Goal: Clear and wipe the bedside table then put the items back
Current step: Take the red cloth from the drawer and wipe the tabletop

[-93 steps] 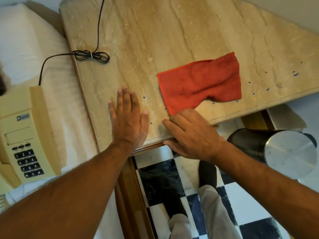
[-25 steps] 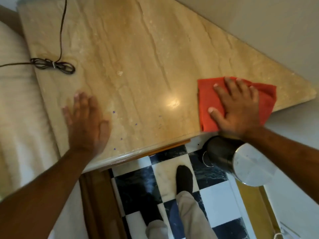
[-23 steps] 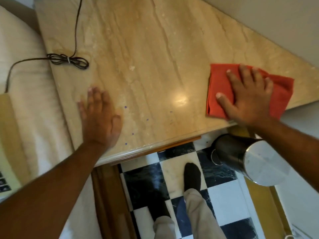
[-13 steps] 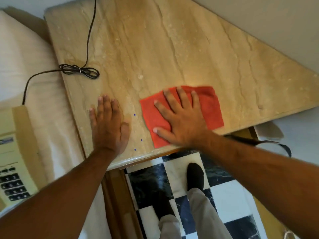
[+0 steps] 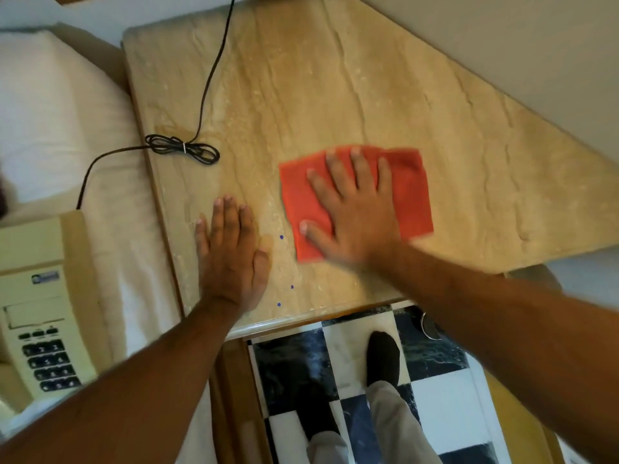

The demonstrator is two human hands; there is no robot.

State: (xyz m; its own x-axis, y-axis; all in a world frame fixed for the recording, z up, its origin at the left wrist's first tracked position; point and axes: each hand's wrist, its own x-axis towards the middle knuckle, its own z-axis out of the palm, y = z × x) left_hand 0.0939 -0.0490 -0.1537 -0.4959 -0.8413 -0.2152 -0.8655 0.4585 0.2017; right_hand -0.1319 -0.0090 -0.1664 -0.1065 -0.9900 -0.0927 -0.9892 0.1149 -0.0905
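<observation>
Wiping was underway: right hand (image 5: 355, 216) lay flat, pressing red cloth (image 5: 412, 192) mid-tabletop (image 5: 335, 78), left hand (image 5: 231, 256) open at 9 o'clock, telephone (image 5: 37, 306) unreturned, on bed (image 5: 60, 122).

Bare forearms, light khaki trousers (image 5: 388, 426), dark sock (image 5: 383, 356)
</observation>
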